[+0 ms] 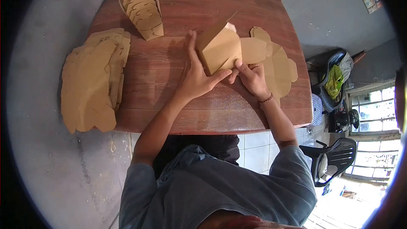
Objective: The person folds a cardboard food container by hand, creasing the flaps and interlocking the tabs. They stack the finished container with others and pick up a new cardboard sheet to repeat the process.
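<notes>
A partly folded brown cardboard box (221,51) is held up over the table between my two hands. My left hand (198,76) grips its left side and lower edge, the thumb pressed on the near corner and a finger stretched up along the wall. With thumb and fingers, my right hand (251,77) pinches the box's lower right corner, by a slit in the panel. One side flap (253,49) sticks out to the right. Beneath it, on the table, lies a flat cardboard blank (280,70), partly covered by the box and my right hand.
A thick stack of flat cardboard blanks (91,80) lies on the left of the wooden table (169,114). Behind it stands a folded box (142,8) with several cardboard pieces nested in it. Dark plastic chairs (339,157) stand at the right, near a window.
</notes>
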